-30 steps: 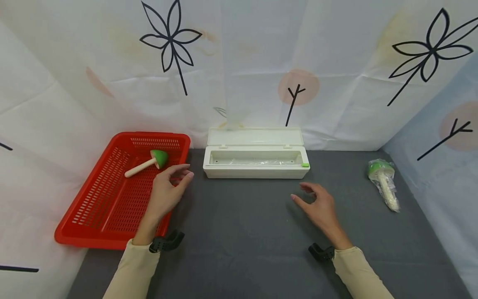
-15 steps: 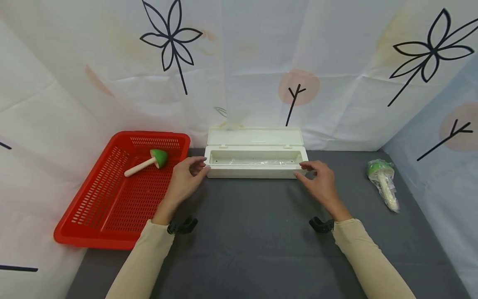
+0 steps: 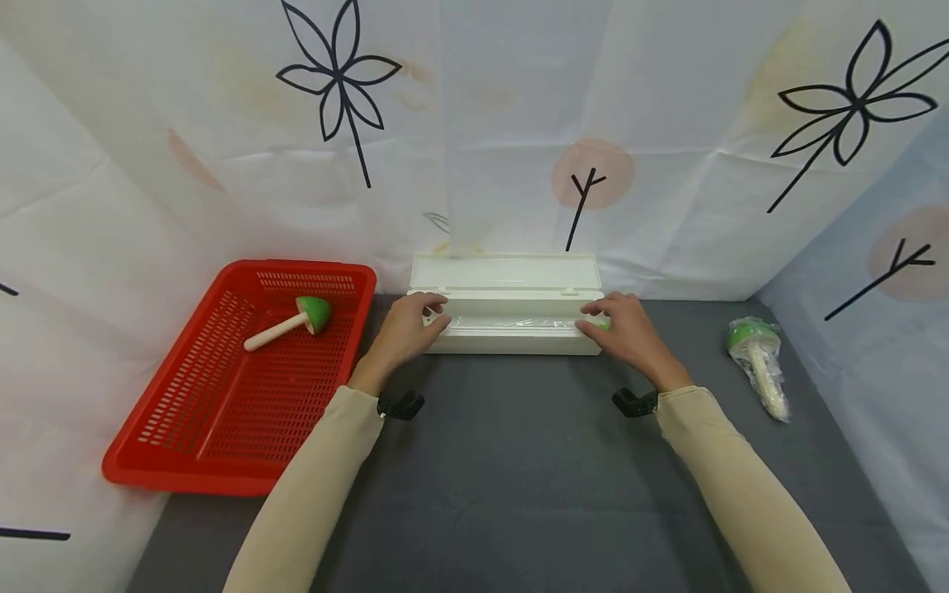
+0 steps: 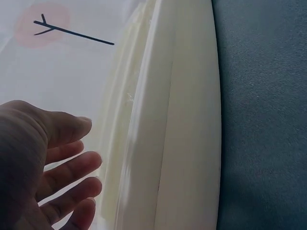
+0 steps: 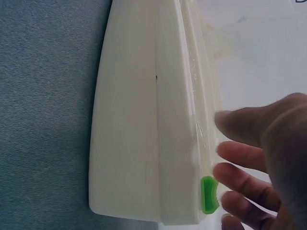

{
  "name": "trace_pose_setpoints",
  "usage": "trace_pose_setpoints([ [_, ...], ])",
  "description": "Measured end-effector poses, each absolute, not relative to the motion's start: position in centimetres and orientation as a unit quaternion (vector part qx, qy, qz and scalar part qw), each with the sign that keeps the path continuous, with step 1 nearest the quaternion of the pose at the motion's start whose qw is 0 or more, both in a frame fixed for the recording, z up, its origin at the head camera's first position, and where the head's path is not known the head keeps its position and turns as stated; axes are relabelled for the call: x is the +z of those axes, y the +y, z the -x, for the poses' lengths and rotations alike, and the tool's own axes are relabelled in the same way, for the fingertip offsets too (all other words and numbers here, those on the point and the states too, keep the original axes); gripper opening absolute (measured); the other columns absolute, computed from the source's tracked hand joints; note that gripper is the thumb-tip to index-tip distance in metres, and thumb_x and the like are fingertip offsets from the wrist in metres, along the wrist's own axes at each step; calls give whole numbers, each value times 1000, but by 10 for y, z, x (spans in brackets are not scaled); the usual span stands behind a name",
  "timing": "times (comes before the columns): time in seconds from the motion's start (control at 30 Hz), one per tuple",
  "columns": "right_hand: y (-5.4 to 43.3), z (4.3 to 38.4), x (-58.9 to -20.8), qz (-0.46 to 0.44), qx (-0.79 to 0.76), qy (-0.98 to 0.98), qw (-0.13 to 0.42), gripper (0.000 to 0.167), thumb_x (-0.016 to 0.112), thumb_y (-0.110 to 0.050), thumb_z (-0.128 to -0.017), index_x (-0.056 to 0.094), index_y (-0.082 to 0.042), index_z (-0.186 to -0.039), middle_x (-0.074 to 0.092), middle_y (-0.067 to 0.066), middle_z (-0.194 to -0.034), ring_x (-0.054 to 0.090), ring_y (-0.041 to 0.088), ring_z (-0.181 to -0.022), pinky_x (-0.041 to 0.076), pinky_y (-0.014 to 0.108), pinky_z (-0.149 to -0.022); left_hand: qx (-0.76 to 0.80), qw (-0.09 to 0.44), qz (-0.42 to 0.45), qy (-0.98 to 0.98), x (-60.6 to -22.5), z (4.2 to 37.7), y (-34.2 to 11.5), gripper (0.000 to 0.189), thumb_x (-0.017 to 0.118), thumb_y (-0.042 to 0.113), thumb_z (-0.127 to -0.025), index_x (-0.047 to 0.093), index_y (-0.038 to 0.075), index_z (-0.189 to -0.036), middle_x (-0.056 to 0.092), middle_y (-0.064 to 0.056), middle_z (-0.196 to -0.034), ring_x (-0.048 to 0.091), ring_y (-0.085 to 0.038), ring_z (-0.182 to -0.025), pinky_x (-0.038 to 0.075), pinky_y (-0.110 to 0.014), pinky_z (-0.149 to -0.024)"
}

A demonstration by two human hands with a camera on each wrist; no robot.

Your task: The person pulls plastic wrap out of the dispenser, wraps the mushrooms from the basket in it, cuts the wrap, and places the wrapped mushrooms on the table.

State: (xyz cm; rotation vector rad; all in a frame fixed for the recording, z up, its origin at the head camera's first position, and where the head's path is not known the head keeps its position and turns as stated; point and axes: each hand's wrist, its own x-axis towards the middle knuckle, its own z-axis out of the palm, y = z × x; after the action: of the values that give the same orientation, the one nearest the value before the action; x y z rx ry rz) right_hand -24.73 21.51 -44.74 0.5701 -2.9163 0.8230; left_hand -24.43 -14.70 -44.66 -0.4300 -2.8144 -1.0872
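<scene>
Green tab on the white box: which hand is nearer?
Right: the right hand beside the green tab; the left hand at the opposite end of the white box.

We have a dark grey table [image 3: 504,469] here, and it looks more blue from close up at the wrists. Three things sit right on it. Under our left hand [image 3: 404,329] and our right hand [image 3: 630,333] is a long white box [image 3: 511,343], with one hand over each end. Its lid [image 3: 504,272] is up, on the side away from us. Left of our left hand is a big red basket [image 3: 200,483]. Well to the right of our right hand lies a wrapped mushroom [image 3: 758,362], on its side, green top away from us and pale stem toward us.
</scene>
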Motion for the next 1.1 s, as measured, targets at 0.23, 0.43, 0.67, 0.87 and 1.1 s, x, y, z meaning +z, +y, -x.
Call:
trace_pose_setpoints([
  [0.23,213,256,-448,-205,249,-946,-13,27,68,-16,-98,72,5,-115,65,24,-107,55,43,-102,39,59,-93,-326,-23,154,-932,-448,260,-136,31,66,15,-98,70,3,-127,71,-14,-115,62,-32,-106,48,-47,-92],
  [0.43,212,261,-447,-221,266,-938,-27,19,67,-12,-98,77,4,-103,70,19,-99,59,40,-98,42,59,-96,-294,-47,143,-944,-449,266,-132,27,67,17,-98,75,9,-122,74,-9,-111,66,-27,-96,52,-44,-82],
  [0.67,210,262,-451,-200,293,-935,-19,18,63,-8,-100,75,5,-104,69,19,-98,60,35,-89,48,53,-78,-311,-31,131,-941,-455,267,-130,18,69,16,-97,79,6,-108,74,-8,-102,65,-28,-95,52,-44,-83],
  [0.87,208,262,-455,-175,312,-934,3,19,60,-10,-103,72,4,-105,63,20,-102,55,31,-82,44,46,-71,-324,-15,106,-940,-457,266,-128,18,58,16,-103,69,3,-110,69,-12,-102,62,-29,-91,51,-45,-81],
  [1.1,208,262,-455,-170,318,-932,44,20,57,-13,-105,68,4,-108,60,19,-99,49,28,-75,39,43,-66,-377,53,69,-922,-449,262,-133,17,50,18,-106,60,5,-111,68,-10,-96,59,-28,-80,47,-45,-73],
])
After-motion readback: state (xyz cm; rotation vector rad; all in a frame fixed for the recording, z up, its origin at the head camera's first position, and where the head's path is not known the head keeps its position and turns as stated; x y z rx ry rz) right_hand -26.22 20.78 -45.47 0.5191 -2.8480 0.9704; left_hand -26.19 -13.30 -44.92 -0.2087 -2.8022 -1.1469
